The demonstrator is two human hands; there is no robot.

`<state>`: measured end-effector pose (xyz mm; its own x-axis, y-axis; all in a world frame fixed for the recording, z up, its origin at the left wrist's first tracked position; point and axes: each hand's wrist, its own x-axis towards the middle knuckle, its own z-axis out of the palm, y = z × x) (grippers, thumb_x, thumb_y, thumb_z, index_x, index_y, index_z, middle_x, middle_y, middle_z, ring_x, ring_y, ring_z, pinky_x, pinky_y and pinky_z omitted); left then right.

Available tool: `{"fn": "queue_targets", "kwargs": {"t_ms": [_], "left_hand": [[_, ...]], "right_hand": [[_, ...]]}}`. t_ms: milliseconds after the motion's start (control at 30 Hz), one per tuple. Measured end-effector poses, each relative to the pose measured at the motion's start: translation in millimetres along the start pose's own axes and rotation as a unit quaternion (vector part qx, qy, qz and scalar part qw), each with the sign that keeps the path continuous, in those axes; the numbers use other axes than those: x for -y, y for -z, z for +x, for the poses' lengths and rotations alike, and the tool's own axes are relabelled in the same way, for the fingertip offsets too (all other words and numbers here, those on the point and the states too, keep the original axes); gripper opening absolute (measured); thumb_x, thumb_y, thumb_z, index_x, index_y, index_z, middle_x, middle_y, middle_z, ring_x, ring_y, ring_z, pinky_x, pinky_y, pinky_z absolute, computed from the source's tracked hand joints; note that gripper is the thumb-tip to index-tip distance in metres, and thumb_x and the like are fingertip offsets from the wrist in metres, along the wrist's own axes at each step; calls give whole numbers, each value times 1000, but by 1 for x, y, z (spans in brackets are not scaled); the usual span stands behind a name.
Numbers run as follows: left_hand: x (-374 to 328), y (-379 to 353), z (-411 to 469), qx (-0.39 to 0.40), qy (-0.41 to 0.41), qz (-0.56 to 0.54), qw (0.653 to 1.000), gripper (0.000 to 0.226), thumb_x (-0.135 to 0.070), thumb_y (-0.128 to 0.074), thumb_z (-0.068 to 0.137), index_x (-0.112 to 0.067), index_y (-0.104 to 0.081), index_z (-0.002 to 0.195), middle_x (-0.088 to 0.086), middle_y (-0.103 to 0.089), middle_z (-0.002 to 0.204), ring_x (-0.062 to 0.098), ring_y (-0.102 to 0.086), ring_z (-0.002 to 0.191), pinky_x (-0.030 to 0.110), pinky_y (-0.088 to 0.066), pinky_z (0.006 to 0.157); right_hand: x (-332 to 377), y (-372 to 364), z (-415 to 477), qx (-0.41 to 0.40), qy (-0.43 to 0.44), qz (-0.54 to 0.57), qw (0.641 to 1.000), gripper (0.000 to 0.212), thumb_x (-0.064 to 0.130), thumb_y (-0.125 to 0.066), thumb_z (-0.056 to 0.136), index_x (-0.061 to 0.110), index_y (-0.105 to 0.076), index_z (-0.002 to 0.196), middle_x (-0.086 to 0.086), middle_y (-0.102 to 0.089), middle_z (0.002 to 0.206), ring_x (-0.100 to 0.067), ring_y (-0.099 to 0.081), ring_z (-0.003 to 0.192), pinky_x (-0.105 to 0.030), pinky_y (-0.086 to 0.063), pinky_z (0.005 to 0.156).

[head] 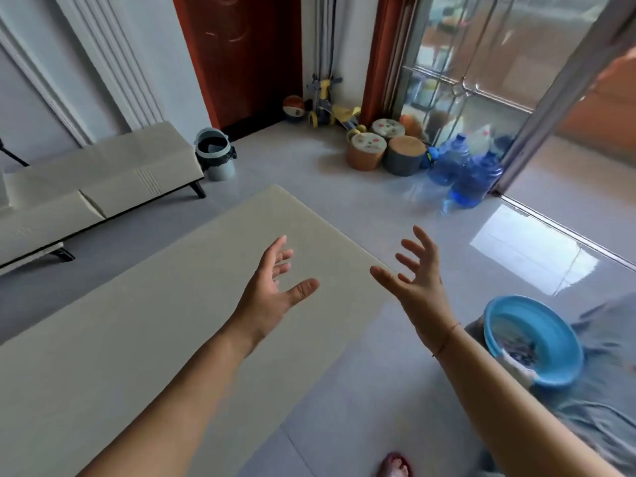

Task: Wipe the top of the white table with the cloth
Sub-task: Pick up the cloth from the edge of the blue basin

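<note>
The white table point(137, 339) stretches from the lower left toward the middle of the head view, its top bare. My left hand point(272, 290) hovers over the table's right part, palm turned inward, fingers spread and holding nothing. My right hand point(416, 273) is raised just past the table's right corner, over the floor, fingers spread and empty. A blue basin point(531, 339) sits at the right on a grey fabric surface, with something dark and white inside that may be the cloth; it is too blurred to tell.
A cream sofa bench point(96, 187) stands at the left with a small bin point(215, 153) beside it. Round stools point(385, 149), toys and blue water jugs point(464, 170) crowd the far corner by the glass door. My foot point(395, 466) shows on the grey tiled floor.
</note>
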<state>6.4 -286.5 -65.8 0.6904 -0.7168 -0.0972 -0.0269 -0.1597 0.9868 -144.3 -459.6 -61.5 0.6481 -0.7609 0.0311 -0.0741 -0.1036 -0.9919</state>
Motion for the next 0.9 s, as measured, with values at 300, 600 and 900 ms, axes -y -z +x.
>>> {"fn": "queue_targets", "kwargs": {"t_ms": [300, 600, 900], "left_hand": [[-16, -156, 66, 75, 3, 21, 997, 92, -45, -72, 64, -38, -24, 142, -10, -42, 139, 6, -42, 127, 12, -33, 89], [-30, -313, 117, 162, 2, 42, 986, 94, -49, -72, 64, -39, -22, 143, -11, -41, 139, 7, -42, 126, 35, -34, 108], [-30, -426, 172, 253, 2, 87, 963, 96, -53, -72, 64, -39, -21, 144, -11, -41, 140, 7, -44, 124, 37, -36, 108]], "right_hand": [[-42, 146, 32, -69, -28, -7, 997, 96, 41, -76, 62, 35, -23, 142, 3, -39, 137, -14, -46, 122, -30, -38, 99], [-76, 287, 59, -136, -44, -38, 989, 96, 47, -73, 63, 36, -21, 143, 4, -36, 139, -14, -46, 122, -31, -40, 100], [-113, 384, 76, -237, -75, -19, 968, 93, 37, -77, 62, 35, -26, 141, 3, -41, 136, -9, -49, 117, -37, -43, 102]]}}
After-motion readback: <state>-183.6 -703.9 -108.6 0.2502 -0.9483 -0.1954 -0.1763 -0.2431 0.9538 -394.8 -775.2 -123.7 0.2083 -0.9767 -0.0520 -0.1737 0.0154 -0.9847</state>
